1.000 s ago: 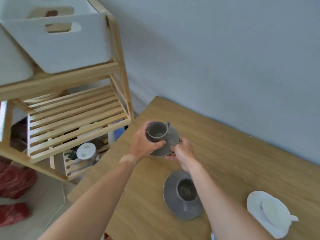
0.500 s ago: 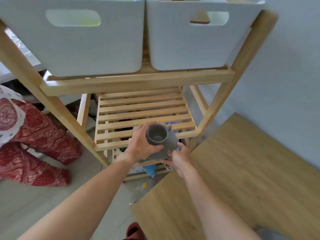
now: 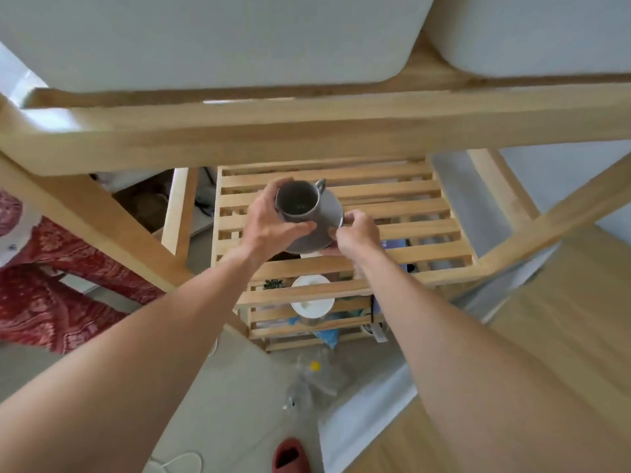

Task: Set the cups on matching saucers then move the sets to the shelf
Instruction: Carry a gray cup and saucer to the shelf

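Note:
A grey cup (image 3: 297,202) stands on a grey saucer (image 3: 324,227), its handle pointing away from me. Both are held in the air just over the slatted middle shelf (image 3: 392,213) of a wooden rack. My left hand (image 3: 269,220) wraps around the cup and the saucer's left edge. My right hand (image 3: 358,233) pinches the saucer's right rim. The other cups and saucers are out of view.
Two white bins (image 3: 211,39) sit on the rack's top shelf, whose front rail (image 3: 307,131) hangs just above my hands. A white lidded jar (image 3: 312,298) stands on a lower shelf. The wooden table (image 3: 546,353) is at right. A person in red patterned trousers (image 3: 51,268) sits at left.
I have carried the grey cup and saucer off the table and in over the middle shelf. The view has swung closer to the rack, and the table's other sets have left it.

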`<state>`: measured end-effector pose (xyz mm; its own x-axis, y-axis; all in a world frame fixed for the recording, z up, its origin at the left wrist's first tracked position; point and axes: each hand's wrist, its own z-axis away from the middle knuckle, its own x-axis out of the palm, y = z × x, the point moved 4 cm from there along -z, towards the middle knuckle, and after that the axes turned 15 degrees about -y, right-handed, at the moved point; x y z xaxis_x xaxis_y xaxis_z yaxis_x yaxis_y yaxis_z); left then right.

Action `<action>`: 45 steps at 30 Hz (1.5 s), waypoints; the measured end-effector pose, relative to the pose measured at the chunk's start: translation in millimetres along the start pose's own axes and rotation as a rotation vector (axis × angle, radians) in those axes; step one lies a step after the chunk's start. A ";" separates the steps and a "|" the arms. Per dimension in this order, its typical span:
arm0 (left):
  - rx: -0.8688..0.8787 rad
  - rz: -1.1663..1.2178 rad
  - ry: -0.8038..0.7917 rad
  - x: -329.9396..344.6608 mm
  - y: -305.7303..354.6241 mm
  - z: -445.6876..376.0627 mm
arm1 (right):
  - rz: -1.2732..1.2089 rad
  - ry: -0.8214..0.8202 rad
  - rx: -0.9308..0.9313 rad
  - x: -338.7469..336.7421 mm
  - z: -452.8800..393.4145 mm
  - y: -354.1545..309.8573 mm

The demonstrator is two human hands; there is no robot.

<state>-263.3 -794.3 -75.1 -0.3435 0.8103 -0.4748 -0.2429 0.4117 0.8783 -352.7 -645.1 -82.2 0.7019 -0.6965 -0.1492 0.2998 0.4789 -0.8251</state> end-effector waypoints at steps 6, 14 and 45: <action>-0.026 -0.053 0.017 -16.0 -10.8 -39.2 | 0.079 0.061 -0.045 8.7 -34.9 -19.1; -0.045 -0.203 -0.001 -12.6 -7.4 -55.5 | 0.161 0.201 -0.106 5.9 -45.3 -20.9; -0.025 -0.614 -0.234 169.2 204.2 159.1 | 1.032 0.228 -0.144 -188.0 241.3 29.5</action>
<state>-226.6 -506.8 32.7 0.0703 0.5017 -0.8622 -0.3534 0.8208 0.4488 -319.9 -371.1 53.1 0.4301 -0.0804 -0.8992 -0.4608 0.8369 -0.2953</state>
